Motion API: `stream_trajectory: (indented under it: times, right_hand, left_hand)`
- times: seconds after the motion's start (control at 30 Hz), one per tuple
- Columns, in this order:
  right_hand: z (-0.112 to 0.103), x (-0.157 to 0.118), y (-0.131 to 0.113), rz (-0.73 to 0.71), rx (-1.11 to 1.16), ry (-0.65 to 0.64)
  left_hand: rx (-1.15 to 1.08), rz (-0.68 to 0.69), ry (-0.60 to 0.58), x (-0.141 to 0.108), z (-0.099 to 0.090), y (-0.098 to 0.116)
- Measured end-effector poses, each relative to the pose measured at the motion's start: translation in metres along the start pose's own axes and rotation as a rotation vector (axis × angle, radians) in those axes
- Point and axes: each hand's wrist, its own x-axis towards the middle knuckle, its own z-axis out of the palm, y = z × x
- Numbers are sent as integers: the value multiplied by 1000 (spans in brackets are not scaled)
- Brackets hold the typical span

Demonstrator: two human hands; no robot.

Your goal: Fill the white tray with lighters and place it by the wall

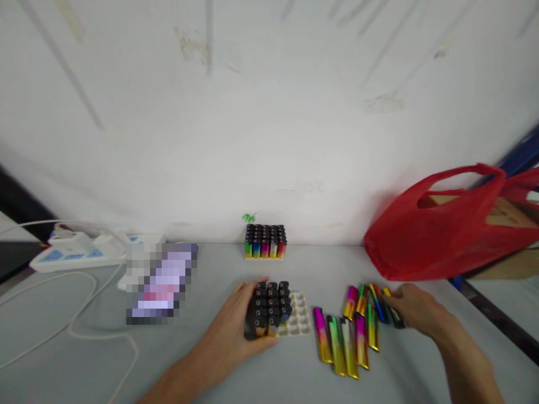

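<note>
A white tray (300, 315) with round holes stands in front of me, its left part filled with upright lighters (273, 306) whose black tops face up. My left hand (236, 320) wraps around the left side of this group, thumb at the near side and fingers at the far side. On the right, several shiny lighters (348, 348) in pink, green, silver and gold lie loose on the table. At their right end, the fingers of my right hand (409, 306) close on a lighter (393, 314), which they partly cover.
A second tray full of coloured lighters (265, 244) stands against the wall. A red bag (421, 241) with cardboard inside sits at the back right. On the left are a phone (166, 283), a power strip (88, 252) and loose white cables (95, 303).
</note>
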Motion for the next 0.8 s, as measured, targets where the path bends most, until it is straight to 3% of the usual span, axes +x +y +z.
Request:
stream_trajectory:
  times: [0.37,0.63,0.8]
  right_hand:
    - [-6,-22,-81,116,1201,-219]
    - [24,-68,-137,239,1627,-602]
    - [27,-87,-149,173,1716,-831]
  left_hand:
    - [-1,-14,-22,0,0,3]
    - [13,14,-19,1,2,-1]
    - [15,39,-8,1,2,-1]
